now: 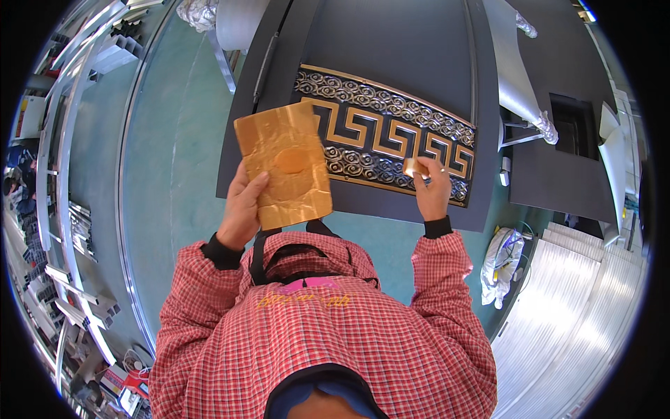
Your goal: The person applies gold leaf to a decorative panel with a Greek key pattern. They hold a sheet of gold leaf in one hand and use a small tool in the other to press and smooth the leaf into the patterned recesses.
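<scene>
My left hand (241, 201) grips a flat rectangular board (300, 199) by its lower left edge, thumb on top. Gold colour covers the board, with creases across it and a darker gold wet-looking patch (292, 160) in the middle. Between the fingertips of my right hand (434, 192) is a small gold-smeared block (410, 167), whose material I cannot make out. It is over the lower right of a raised ornamental panel (370, 133) with a gold key pattern between two bands of dark scrollwork; whether it touches is unclear. The panel belongs to a dark grey door (391, 35).
A dark sheet with a rectangular cutout (572, 126) lies at the right, near wrapped support legs (544, 129). Stacked silvery panels (551, 293) stand at the lower right, beside a plastic-wrapped bundle (501, 265). Metal racks with profiles (66, 230) line the left, across the green floor (188, 140).
</scene>
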A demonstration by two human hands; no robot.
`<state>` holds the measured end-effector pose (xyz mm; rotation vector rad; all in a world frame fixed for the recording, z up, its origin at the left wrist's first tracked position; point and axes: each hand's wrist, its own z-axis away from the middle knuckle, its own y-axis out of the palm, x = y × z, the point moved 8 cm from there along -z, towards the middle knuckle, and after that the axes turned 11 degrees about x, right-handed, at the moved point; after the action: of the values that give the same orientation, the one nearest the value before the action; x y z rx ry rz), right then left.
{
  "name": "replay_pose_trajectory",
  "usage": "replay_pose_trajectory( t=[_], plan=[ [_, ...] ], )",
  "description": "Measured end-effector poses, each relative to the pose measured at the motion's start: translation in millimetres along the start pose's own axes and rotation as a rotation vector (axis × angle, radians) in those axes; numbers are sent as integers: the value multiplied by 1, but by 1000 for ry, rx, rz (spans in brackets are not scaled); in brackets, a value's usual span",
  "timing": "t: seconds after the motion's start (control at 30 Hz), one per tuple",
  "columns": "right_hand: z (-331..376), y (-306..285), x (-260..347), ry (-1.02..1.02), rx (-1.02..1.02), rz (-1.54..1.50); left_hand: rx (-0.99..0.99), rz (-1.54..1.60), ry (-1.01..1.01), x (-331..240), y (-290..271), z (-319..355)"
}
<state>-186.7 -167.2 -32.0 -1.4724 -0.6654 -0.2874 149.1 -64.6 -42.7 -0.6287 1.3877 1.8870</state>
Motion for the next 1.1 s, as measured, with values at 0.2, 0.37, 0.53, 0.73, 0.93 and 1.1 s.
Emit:
replay_pose_trajectory(
  t=[0.2,0.37,0.53,0.73,0.93,1.1],
  plan=[
    [0,95,-68,170,4,26,-53,-66,-5,-5,-17,9],
    [-14,139,25,-140,53,-44,-60,-88,-17,-9,-9,6],
    [3,75,-76,153,-32,199,-98,-73,0,-14,-18,11],
    [-21,139,21,-75,-4,62,-86,-68,3,-13,-17,7],
    [-9,100,-29,14,-9,148,-89,-70,10,-18,-21,10],
    [6,77,-57,189,5,18,-102,-52,5,-16,-21,10]
  ],
)
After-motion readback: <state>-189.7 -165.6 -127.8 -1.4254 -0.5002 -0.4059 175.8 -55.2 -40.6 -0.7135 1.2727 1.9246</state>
